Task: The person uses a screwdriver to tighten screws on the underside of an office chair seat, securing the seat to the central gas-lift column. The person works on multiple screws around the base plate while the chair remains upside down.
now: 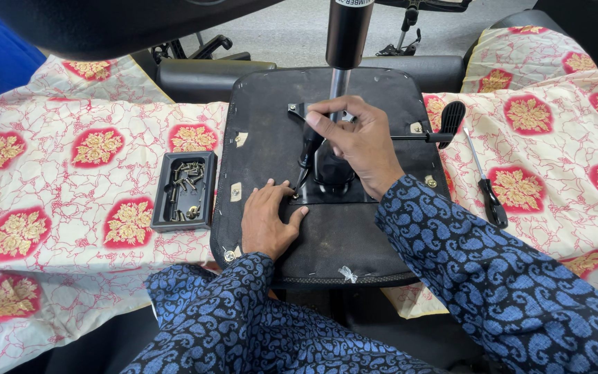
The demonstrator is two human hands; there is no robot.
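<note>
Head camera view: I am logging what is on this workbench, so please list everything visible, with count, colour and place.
Seat base: one, black, upside down at centre on the cloth.
Metal bracket: one, black, on the seat base.
Gas cylinder: one, black and silver, standing up from the bracket.
Lever: one, black paddle handle, sticking out to the right.
Tray: one, black, left of the seat, holding dark screws; number unclear.
Screwdriver: one, black handle, on the cloth at right.
Cloth: cream with red and gold flowers, covering the surface.
Left hand: flat on the seat base, fingertips at the bracket corner.
Right hand: gripping a black tool over the bracket.
</note>
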